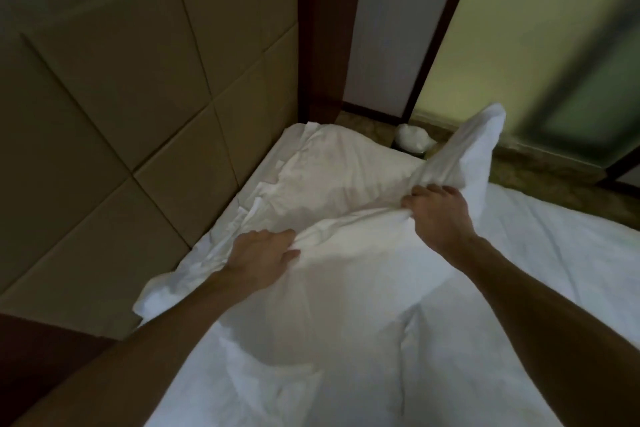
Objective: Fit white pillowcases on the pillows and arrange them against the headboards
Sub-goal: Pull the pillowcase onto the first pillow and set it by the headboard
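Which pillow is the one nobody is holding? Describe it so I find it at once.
Start at the padded headboard on the left and follow it to the bed's far corner. The far pillow lies flat there, beside the headboard. Unlike the nearer pillow, which the left hand and right hand grip, no hand touches it.

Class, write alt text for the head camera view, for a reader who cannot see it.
A person's left hand and right hand grip the bunched fabric of a white pillowcase over a white bed. Beyond it another white pillow lies beside the padded beige headboard.
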Motion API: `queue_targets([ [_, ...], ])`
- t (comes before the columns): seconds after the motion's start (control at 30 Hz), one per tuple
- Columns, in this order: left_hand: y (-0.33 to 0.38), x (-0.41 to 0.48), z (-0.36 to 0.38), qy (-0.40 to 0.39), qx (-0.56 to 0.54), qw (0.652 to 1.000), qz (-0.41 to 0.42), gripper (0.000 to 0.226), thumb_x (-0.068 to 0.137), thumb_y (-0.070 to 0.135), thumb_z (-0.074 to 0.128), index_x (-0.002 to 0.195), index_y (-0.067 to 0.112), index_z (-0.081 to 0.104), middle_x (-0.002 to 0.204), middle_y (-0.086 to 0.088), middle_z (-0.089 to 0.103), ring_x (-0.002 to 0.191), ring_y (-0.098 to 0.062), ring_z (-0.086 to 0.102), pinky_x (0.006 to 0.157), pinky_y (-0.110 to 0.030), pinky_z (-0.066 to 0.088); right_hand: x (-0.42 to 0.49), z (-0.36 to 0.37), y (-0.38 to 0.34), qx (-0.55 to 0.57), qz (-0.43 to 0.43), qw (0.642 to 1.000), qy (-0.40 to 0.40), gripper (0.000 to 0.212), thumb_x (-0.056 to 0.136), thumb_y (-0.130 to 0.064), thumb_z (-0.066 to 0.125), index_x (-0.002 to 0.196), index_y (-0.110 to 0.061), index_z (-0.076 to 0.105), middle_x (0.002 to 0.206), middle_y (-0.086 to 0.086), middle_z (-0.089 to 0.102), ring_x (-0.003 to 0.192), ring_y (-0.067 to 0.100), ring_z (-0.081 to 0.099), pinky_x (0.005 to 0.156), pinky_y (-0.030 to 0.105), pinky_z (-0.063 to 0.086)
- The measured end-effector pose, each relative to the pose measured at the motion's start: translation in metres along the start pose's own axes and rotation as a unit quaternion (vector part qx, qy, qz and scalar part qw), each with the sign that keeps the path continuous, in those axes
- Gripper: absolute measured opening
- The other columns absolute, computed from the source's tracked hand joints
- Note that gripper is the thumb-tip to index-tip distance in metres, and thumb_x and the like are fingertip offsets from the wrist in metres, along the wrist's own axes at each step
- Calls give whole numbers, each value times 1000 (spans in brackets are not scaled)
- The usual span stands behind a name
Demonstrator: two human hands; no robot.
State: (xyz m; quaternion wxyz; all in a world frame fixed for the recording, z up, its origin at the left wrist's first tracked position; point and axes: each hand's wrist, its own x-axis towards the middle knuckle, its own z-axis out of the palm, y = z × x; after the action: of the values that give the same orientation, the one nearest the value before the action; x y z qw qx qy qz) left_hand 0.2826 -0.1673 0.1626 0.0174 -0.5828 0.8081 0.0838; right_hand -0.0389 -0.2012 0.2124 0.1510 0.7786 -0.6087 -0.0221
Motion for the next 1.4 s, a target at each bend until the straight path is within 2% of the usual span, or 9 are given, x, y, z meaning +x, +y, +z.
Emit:
queue_targets([
  [0.2,-23,5,-32,42,3,995,-87,37,101,55,39,121,29,56,114,-5,71,105,-31,66,84,-36,50,57,-37,-14,24,-34,998,38,32,71,8,67,88,-17,78,78,7,67,71,30,63,62,36,53],
  [0.4,-50,48,-54,50,2,986,-157,48,102,57,33,136,30,54,128,-4,67,114,-31,63,95,-39,49,139,-38,-16,51,-86,992,81,38,80,4,61,103,-20,78,95,8,68,88,30,64,73,36,52],
  [0.5,-61,82,-62,74,17,981,-180,48,102,57,33,137,32,55,124,-3,69,108,-30,66,91,-39,51,191,-19,-10,68,-103,989,84,39,85,0,58,113,-23,75,103,5,67,96,28,63,75,34,51],
  [0.63,-77,138,-72,73,24,972,-222,43,102,54,35,131,32,58,117,-3,71,103,-30,68,88,-39,51,265,22,-2,94,-120,983,100,37,84,-2,59,110,-23,76,99,4,67,92,25,64,66,29,44],
  [0.8,-92,203,-77,83,33,958,-273,39,103,53,36,128,35,59,114,-1,71,100,-29,67,83,-38,49,351,65,4,153,-128,974,107,30,90,-7,62,111,-24,75,104,4,69,94,24,63,66,31,50],
  [0.93,-106,244,-80,100,38,952,-287,35,101,52,39,119,32,61,101,-2,73,89,-32,69,74,-37,50,408,90,6,182,-136,968,107,30,90,-4,62,108,-22,76,100,6,68,90,25,62,58,27,36],
  [1.07,-122,270,-85,126,46,943,-303,32,100,51,44,108,26,64,84,-4,71,76,-33,69,68,-38,55,456,100,-2,209,-157,958,118,29,90,-4,63,110,-21,76,101,7,69,91,26,63,61,27,39],
  [1.23,-134,287,-88,157,76,927,-332,26,99,44,53,101,21,64,76,-8,69,70,-39,68,62,-37,46,495,106,-18,230,-169,947,145,28,91,-8,63,112,-21,76,104,6,71,94,25,64,66,30,48],
  [1.4,-148,298,-94,170,84,914,-359,28,99,47,51,100,21,64,77,-6,67,66,-31,61,62,-33,40,522,110,-26,233,-181,942,160,29,92,-9,62,113,-22,76,105,6,71,96,26,63,62,28,40],
])
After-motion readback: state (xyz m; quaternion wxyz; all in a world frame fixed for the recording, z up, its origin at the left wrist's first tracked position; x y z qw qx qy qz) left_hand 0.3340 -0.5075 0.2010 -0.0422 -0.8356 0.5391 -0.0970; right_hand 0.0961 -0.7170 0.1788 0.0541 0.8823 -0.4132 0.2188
